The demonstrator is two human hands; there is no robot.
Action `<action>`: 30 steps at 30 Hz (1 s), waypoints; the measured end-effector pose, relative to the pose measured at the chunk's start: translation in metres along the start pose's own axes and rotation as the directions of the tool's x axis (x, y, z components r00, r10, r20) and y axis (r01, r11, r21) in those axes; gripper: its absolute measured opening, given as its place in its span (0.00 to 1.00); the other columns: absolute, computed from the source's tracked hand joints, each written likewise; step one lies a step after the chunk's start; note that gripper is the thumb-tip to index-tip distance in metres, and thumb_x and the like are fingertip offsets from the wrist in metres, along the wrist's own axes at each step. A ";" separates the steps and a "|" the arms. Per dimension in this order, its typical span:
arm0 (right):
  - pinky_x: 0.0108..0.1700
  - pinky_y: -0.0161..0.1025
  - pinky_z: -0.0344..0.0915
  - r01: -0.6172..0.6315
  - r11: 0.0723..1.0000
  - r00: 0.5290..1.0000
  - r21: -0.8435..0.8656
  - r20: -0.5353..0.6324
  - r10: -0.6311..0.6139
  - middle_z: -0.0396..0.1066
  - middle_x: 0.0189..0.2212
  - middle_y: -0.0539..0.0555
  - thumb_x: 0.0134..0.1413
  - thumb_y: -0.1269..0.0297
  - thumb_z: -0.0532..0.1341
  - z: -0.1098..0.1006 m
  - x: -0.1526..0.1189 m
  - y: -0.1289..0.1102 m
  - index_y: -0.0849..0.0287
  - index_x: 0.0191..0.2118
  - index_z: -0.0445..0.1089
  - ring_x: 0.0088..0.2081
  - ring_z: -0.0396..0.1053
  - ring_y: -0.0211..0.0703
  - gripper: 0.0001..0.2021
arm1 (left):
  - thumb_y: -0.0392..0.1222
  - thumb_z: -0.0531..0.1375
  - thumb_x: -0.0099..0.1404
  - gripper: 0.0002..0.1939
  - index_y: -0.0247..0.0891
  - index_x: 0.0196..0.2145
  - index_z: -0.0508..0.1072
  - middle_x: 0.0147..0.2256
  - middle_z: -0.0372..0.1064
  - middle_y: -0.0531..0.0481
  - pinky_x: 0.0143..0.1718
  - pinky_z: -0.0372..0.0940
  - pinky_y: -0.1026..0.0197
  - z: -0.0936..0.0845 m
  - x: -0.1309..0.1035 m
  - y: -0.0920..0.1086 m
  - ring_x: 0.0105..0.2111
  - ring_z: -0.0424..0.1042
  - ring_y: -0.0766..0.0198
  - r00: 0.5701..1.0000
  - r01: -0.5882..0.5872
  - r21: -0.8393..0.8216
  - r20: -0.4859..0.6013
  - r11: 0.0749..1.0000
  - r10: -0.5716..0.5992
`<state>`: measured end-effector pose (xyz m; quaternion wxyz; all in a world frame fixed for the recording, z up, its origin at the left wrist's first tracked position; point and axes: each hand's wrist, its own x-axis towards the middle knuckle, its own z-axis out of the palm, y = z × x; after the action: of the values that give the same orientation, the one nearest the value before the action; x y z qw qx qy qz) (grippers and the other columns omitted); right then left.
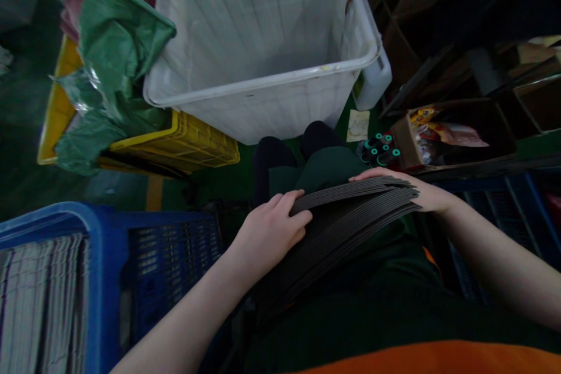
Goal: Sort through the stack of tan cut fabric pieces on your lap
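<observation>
Across my lap rests a stack of thin dark grey sheets (346,225), its edges fanned toward me and split into two bundles. My left hand (274,231) grips the stack's left end, thumb and fingers curled around the upper bundle. At the right end, my right hand (394,184) holds the stack from its far side, with most of its fingers hidden behind the sheets. What the sheets are made of is hard to tell in the dim light.
Ahead stands a large white plastic bin (263,85). A yellow crate (205,143) with green plastic bags (127,52) is at left. Near left, a blue crate (105,280) holds grey sheets (44,304). Teal-ringed black cylinders (379,151) and a cardboard box (405,143) are at right.
</observation>
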<state>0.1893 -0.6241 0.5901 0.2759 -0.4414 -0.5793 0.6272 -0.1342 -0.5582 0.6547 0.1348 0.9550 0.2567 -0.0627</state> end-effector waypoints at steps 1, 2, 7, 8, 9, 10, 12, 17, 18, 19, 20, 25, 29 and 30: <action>0.64 0.52 0.54 0.012 1.000 1.000 -0.021 -0.018 -0.012 0.57 0.62 0.56 0.54 0.47 0.62 0.001 -0.001 0.002 0.49 0.63 0.55 0.62 0.56 0.54 0.33 | 0.41 0.53 0.68 0.11 0.43 0.45 0.72 0.58 0.58 0.40 0.46 0.67 0.49 0.001 0.001 0.001 0.49 0.67 0.51 1.000 0.020 0.004 -0.010 1.000 -0.019; 0.64 0.53 0.53 0.025 0.998 0.998 -0.050 -0.049 -0.027 0.54 0.64 0.57 0.53 0.48 0.63 0.002 -0.002 0.004 0.48 0.66 0.50 0.64 0.54 0.54 0.37 | 0.44 0.54 0.68 0.12 0.44 0.46 0.72 0.57 0.59 0.40 0.47 0.67 0.49 0.003 0.001 0.002 0.49 0.67 0.51 0.999 0.036 0.002 -0.019 0.999 -0.036; 0.64 0.60 0.48 0.064 0.887 0.947 -0.458 -0.253 -0.199 0.35 0.69 0.56 0.53 0.55 0.64 0.006 -0.018 0.007 0.46 0.69 0.32 0.68 0.40 0.56 0.47 | 0.35 0.50 0.69 0.19 0.50 0.54 0.68 0.54 0.60 0.42 0.44 0.68 0.52 0.003 0.002 0.002 0.46 0.67 0.55 0.998 0.051 0.022 0.040 0.998 -0.051; 0.65 0.61 0.45 0.070 0.815 0.931 -0.576 -0.254 -0.260 0.33 0.69 0.56 0.53 0.57 0.64 0.007 -0.023 0.004 0.46 0.69 0.33 0.68 0.39 0.58 0.46 | 0.32 0.50 0.68 0.22 0.52 0.55 0.66 0.53 0.60 0.43 0.44 0.68 0.52 0.002 0.002 0.001 0.45 0.67 0.55 0.997 0.050 0.024 0.049 0.998 -0.052; 0.65 0.63 0.43 0.074 0.727 0.918 -0.682 -0.238 -0.317 0.32 0.69 0.55 0.52 0.58 0.65 0.008 -0.027 0.000 0.44 0.69 0.36 0.68 0.38 0.60 0.45 | 0.31 0.50 0.68 0.24 0.54 0.57 0.65 0.52 0.60 0.44 0.44 0.68 0.53 0.002 0.002 0.001 0.45 0.67 0.56 0.997 0.052 0.021 0.055 0.998 -0.053; 0.65 0.64 0.41 0.070 0.636 0.909 -0.768 -0.214 -0.359 0.32 0.69 0.54 0.52 0.60 0.65 0.010 -0.032 -0.004 0.42 0.68 0.40 0.67 0.38 0.61 0.43 | 0.30 0.50 0.67 0.26 0.56 0.58 0.63 0.51 0.60 0.45 0.43 0.68 0.53 0.002 0.002 0.000 0.44 0.67 0.57 0.997 0.054 0.016 0.056 0.998 -0.055; 0.63 0.66 0.42 0.032 0.482 0.904 -0.875 -0.180 -0.387 0.36 0.68 0.53 0.54 0.63 0.63 0.016 -0.040 -0.015 0.39 0.66 0.47 0.66 0.43 0.64 0.37 | 0.30 0.50 0.68 0.29 0.60 0.61 0.58 0.49 0.61 0.46 0.43 0.68 0.54 0.001 0.003 -0.002 0.43 0.68 0.57 0.997 0.057 0.014 0.054 0.998 -0.058; 0.52 0.60 0.57 -0.051 0.362 0.949 -0.931 -0.158 -0.273 0.59 0.55 0.61 0.54 0.59 0.63 0.031 -0.051 -0.044 0.45 0.65 0.55 0.53 0.60 0.62 0.33 | 0.31 0.50 0.69 0.37 0.67 0.65 0.42 0.47 0.60 0.47 0.43 0.68 0.55 0.001 0.005 -0.002 0.43 0.68 0.58 0.996 0.075 0.049 0.051 0.996 -0.078; 0.51 0.58 0.58 -0.054 0.355 0.957 -0.933 -0.150 -0.249 0.60 0.52 0.61 0.53 0.59 0.63 0.032 -0.051 -0.049 0.46 0.65 0.55 0.52 0.61 0.61 0.33 | 0.31 0.50 0.69 0.38 0.67 0.65 0.40 0.47 0.60 0.47 0.43 0.68 0.55 0.001 0.005 -0.002 0.43 0.68 0.58 0.995 0.078 0.050 0.052 0.996 -0.080; 0.50 0.57 0.59 -0.056 0.345 0.962 -0.937 -0.143 -0.233 0.61 0.51 0.61 0.53 0.59 0.63 0.033 -0.051 -0.053 0.46 0.65 0.56 0.50 0.61 0.60 0.33 | 0.31 0.49 0.69 0.38 0.67 0.65 0.39 0.46 0.60 0.47 0.43 0.68 0.55 0.001 0.006 -0.003 0.42 0.68 0.58 0.995 0.080 0.048 0.051 0.996 -0.082; 0.49 0.57 0.59 -0.057 0.332 0.965 -0.942 -0.137 -0.224 0.61 0.51 0.60 0.53 0.60 0.62 0.034 -0.050 -0.057 0.46 0.65 0.55 0.50 0.62 0.60 0.33 | 0.32 0.49 0.69 0.38 0.67 0.66 0.38 0.46 0.60 0.47 0.42 0.68 0.55 0.000 0.006 -0.003 0.42 0.68 0.58 0.995 0.082 0.042 0.054 0.996 -0.084; 0.52 0.61 0.56 -0.097 0.242 0.961 -0.965 -0.154 -0.228 0.61 0.55 0.58 0.51 0.67 0.60 0.036 -0.045 -0.070 0.42 0.64 0.56 0.53 0.61 0.61 0.33 | 0.32 0.49 0.69 0.37 0.66 0.66 0.38 0.44 0.61 0.49 0.41 0.68 0.57 0.000 0.007 -0.005 0.40 0.68 0.60 0.994 0.102 -0.013 0.049 0.995 -0.102; 0.62 0.67 0.44 -0.087 0.221 0.956 -0.971 -0.144 -0.256 0.60 0.59 0.57 0.49 0.72 0.59 0.058 -0.030 -0.076 0.48 0.56 0.66 0.60 0.55 0.62 0.26 | 0.32 0.49 0.69 0.36 0.66 0.65 0.41 0.44 0.62 0.49 0.41 0.68 0.58 0.000 0.007 -0.005 0.40 0.68 0.61 0.995 0.097 -0.041 0.023 0.994 -0.096; 0.63 0.66 0.42 -0.072 0.227 0.958 -0.971 -0.131 -0.256 0.61 0.60 0.58 0.50 0.73 0.58 0.066 -0.023 -0.076 0.51 0.54 0.68 0.62 0.54 0.61 0.24 | 0.33 0.49 0.69 0.35 0.66 0.65 0.43 0.44 0.62 0.49 0.40 0.67 0.58 0.000 0.007 -0.005 0.40 0.68 0.60 0.995 0.097 -0.045 0.015 0.994 -0.096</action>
<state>0.1293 -0.6628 0.6653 0.0537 -0.5602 -0.8251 0.0507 -0.1310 -0.5505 0.6517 0.1553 0.9377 0.3029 -0.0696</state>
